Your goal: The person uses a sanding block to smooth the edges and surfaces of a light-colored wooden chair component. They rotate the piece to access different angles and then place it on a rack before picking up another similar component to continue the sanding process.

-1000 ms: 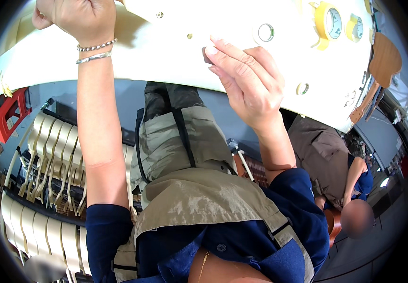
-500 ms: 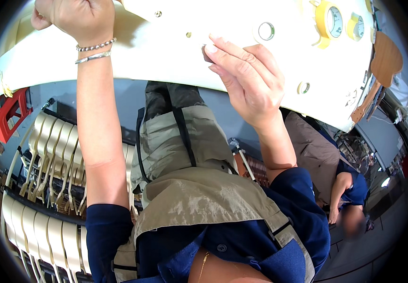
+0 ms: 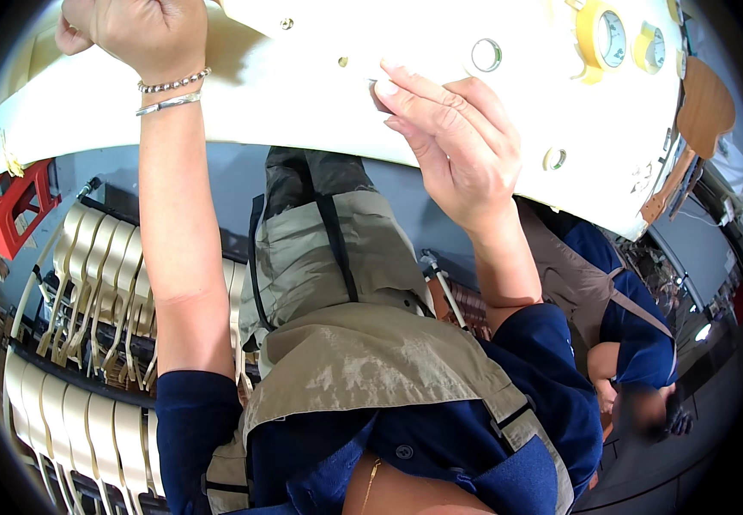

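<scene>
My left hand point(image 3: 144, 36) is at the upper left over the white worktop point(image 3: 303, 112), its fingers curled and closed. The top edge of the picture cuts part of it off, so anything held there is hidden. Two bracelets point(image 3: 170, 93) circle the wrist. Near the middle, my right hand point(image 3: 466, 137) hovers over the worktop's near edge. Its thumb and fingertips come together in a pinch beside a small dark patch that I cannot identify. Just right of those fingers lies a small tape roll point(image 3: 486, 55). A smaller ring-shaped roll point(image 3: 554, 159) sits nearer the edge.
Yellow tape rolls point(image 3: 601, 41) point(image 3: 649, 47) and a guitar-shaped wooden piece point(image 3: 704, 107) are at the right. Racks of cream guitar-like necks point(image 3: 88, 249) stand below left, by a red stool point(image 3: 20, 210). Another person point(image 3: 637, 335) bends at the lower right.
The other person at the right has shifted, with more of the sleeve and apron strap showing. My right hand has moved very slightly right; my left stays nearly still.
</scene>
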`<state>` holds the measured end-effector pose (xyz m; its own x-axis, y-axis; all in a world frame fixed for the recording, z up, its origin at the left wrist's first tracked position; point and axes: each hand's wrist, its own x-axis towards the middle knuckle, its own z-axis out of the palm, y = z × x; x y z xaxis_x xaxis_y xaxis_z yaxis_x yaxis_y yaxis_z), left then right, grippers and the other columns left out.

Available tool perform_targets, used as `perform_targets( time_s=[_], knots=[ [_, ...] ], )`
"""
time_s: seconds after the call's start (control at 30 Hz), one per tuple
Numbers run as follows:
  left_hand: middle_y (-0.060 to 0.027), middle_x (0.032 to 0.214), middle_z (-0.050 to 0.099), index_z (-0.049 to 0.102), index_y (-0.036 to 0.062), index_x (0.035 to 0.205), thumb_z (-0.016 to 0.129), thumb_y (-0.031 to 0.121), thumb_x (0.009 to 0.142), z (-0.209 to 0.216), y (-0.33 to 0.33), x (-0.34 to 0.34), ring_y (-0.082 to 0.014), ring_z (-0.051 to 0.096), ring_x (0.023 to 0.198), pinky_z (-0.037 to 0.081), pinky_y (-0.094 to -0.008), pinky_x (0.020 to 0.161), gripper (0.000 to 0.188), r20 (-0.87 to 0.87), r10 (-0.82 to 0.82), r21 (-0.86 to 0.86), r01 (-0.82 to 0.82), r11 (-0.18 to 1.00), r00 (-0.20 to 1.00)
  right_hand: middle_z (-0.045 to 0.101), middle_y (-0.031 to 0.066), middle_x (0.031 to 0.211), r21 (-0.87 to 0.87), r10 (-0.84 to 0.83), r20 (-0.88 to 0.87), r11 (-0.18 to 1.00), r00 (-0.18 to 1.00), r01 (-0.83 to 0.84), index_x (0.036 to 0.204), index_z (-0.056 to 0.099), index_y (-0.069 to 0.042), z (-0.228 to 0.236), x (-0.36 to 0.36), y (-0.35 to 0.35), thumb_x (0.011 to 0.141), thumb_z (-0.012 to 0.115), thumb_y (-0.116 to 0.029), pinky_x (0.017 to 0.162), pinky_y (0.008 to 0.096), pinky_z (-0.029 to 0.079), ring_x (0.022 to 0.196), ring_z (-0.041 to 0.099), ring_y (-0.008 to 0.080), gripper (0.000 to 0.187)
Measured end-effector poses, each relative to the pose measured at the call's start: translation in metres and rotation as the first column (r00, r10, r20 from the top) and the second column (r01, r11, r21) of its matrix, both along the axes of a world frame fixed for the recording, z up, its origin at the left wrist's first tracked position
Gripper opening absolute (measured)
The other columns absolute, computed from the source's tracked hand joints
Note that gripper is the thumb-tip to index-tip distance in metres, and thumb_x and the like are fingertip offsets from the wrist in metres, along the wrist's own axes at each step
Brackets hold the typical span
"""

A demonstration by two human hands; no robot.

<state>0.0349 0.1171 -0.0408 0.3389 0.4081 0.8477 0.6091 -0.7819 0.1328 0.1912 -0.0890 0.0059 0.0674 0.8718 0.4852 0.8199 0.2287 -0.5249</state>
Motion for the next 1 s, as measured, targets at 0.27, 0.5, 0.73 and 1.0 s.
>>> perform_targets(
  time_s=[0.27, 0.5, 0.73, 1.0],
  knots=[
    [-0.0049, 0.069, 0.054, 0.052, 0.0095, 0.056, 0.041, 0.021, 0.095, 0.003, -0.003, 0.006, -0.0206, 0.050, 0.088, 0.028, -0.0334, 0.083, 0.043, 0.039, 0.000, -0.018, 0.001, 1.000, 0.999, 0.069, 0.0052, 0.092, 0.023, -0.011, 0.066, 1.000, 0.998, 0.009, 0.085, 0.069, -0.006, -0.001, 0.000, 0.001, 0.061, 0.074, -0.004, 0.050, 0.0218, 0.043, 0.056, 0.050, 0.0133, 0.025],
    [0.0088, 0.062, 0.062, 0.066, 0.0208, 0.052, 0.035, 0.033, 0.097, -0.019, 0.027, -0.014, -0.0108, 0.049, 0.076, 0.023, -0.0373, 0.075, 0.056, 0.053, -0.058, -0.014, 0.059, 0.998, 0.997, 0.069, 0.0060, 0.094, -0.014, -0.006, 0.077, 1.000, 0.997, 0.007, 0.086, 0.069, -0.005, 0.003, -0.001, 0.001, 0.062, 0.075, -0.003, 0.051, 0.0219, 0.043, 0.058, 0.050, 0.0138, 0.025],
    [0.0087, 0.062, 0.062, 0.065, 0.0212, 0.052, 0.035, 0.032, 0.098, -0.019, 0.026, -0.013, -0.0109, 0.049, 0.076, 0.023, -0.0373, 0.074, 0.056, 0.049, -0.058, 0.000, 0.058, 0.998, 0.997, 0.069, 0.0063, 0.090, 0.019, 0.001, 0.038, 1.000, 0.999, -0.001, 0.083, 0.068, -0.005, 0.000, 0.001, 0.001, 0.064, 0.073, -0.004, 0.050, 0.0217, 0.042, 0.056, 0.050, 0.0130, 0.020],
    [0.0082, 0.064, 0.063, 0.065, 0.0217, 0.051, 0.035, 0.032, 0.097, -0.019, 0.027, -0.014, -0.0114, 0.050, 0.076, 0.023, -0.0377, 0.075, 0.056, 0.040, -0.060, -0.009, 0.061, 0.998, 0.997, 0.068, 0.0097, 0.098, -0.123, 0.027, 0.018, 0.992, 0.999, -0.025, 0.093, 0.069, -0.003, 0.011, 0.001, -0.002, 0.063, 0.074, -0.001, 0.057, 0.0229, 0.046, 0.065, 0.055, 0.0159, 0.030]
  ],
)
